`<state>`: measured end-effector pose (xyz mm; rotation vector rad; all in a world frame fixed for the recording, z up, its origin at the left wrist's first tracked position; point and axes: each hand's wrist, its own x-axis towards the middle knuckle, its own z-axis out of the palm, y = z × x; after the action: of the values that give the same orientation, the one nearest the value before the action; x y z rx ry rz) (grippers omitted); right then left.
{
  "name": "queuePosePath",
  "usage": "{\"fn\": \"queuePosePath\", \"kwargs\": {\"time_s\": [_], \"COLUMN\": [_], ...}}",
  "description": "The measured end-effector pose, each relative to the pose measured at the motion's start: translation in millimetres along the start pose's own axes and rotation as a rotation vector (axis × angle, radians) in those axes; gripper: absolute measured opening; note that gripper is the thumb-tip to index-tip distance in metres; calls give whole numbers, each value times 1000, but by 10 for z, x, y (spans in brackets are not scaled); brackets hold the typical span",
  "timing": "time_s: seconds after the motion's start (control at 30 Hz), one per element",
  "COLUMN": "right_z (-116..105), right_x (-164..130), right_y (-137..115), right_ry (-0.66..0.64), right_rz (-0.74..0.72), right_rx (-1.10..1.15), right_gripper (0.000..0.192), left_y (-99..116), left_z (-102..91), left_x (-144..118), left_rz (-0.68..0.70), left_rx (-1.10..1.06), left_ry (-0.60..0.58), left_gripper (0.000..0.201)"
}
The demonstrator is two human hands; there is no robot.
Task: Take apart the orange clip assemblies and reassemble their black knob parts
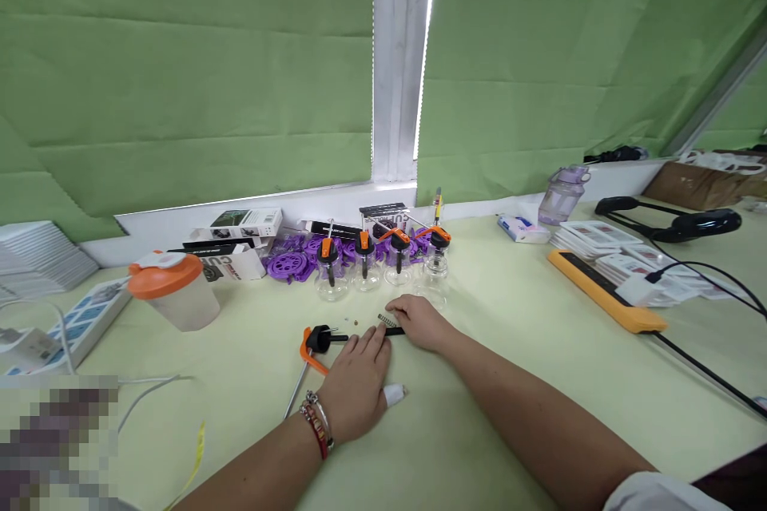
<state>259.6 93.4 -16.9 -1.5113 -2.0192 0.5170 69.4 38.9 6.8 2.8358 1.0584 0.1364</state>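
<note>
Black-and-orange pump part (327, 338) flat on table, both hands palm-down, apparently touching it.

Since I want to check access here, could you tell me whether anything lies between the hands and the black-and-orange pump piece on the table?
Nothing visible does. The left hand lies flat with fingertips on the pump piece, and the right hand rests at its far end, by a small spring.

Clear glossy glass jars (367, 275) with orange plastic caps line a matt pale-green table (479, 415); nearer lies a black-and-orange plastic pump (317, 339) with a thin metal tube (296, 391). Cloth blinds (180, 72) hang behind.
</note>
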Motion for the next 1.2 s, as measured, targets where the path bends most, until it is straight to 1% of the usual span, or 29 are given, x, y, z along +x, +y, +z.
{"fn": "queuePosePath", "kwargs": {"time_s": [0.13, 0.33, 0.5, 0.6, 0.7, 0.77, 0.87, 0.9, 0.93, 1.0, 1.03, 1.07, 1.1, 1.13, 1.17, 1.2], "right_z": [-33, -43, -43, -60, -72, -69, -62, -62, -63, -68, -68, -66, -60, -51, -40, -26], "right_x": [0, -16, -24, -28, -34, -40, -51, -58, -67, -91, -106, -123, -141, -159, -178, -196], "right_y": [8, -46, -69, -67, -63, -61, -70, -80, -94, -138, -167, -201, -238, -277, -319, -361], "right_ry": [-8, -38, -52, -45, -44, -38, 3, 24, 44, 72, 80, 85, 86, 82, 73, 61], "right_rz": [5, -119, -134, -119, -102, -102, -109, -112, -114, -119, -123, -129, -137, -146, -154, -159], "right_rx": [46, -20, -90, -114, -132, -134, -123, -117, -112, -100, -92, -80, -65, -45, -22, 2], "right_gripper": [32, 31, 33, 33, 35, 34, 33, 33, 33, 33, 33, 33, 32, 32, 31, 30], "left_y": [-1, 11, 14, 7, 13, 30, 40, 24, -9, -127, -211, -304, -400, -493, -576, -644], "left_z": [-6, -26, -33, -17, 8, -6, -132, -201, -277, -423, -480, -522, -547, -556, -553, -541], "left_x": [6, 15, 8, 5, 2, -13, -70, -96, -125, -181, -205, -226, -244, -258, -268, -277], "left_rz": [2, -5, -9, -2, 6, 41, 97, 77, 12, -219, -343, -445, -541, -619, -671, -685], "left_rx": [2, 11, 14, 23, 49, 75, 126, 149, 175, 230, 252, 253, 225, 164, 75, -15], "left_ry": [-4, -27, -25, -13, 9, 45, 134, 167, 203, 276, 295, 280, 232, 156, 62, -20], "left_gripper": [66, 68, 67, 65, 63, 60, 51, 46, 39, 30, 27, 25, 24, 26, 27, 25]}}
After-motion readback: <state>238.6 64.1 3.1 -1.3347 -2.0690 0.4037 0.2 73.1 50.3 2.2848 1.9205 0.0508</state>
